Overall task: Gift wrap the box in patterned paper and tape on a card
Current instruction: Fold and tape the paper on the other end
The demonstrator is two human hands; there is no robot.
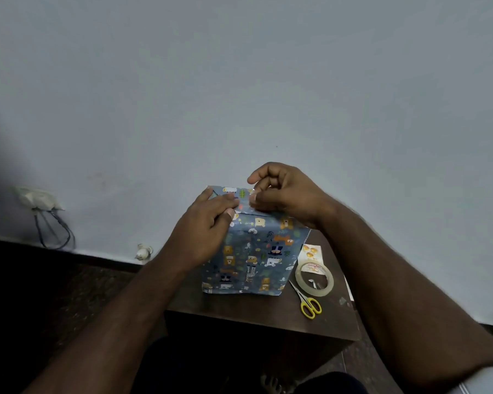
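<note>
Hands work atop the wrapped box (254,251): left hand (208,220) presses flat on the paper, right hand (279,191) pinches, seemingly, tape. Beside the box lie tape roll (314,278), scissors (308,301), card (310,253).

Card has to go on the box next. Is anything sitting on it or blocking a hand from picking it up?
Yes. The tape roll lies on the near part of the card, right of the wrapped box. The scissors lie nearer still, clear of it. Both the left hand and right hand are on the box top.

Both hands (208,220) (282,194) press wrapped box (251,257) top.
</note>
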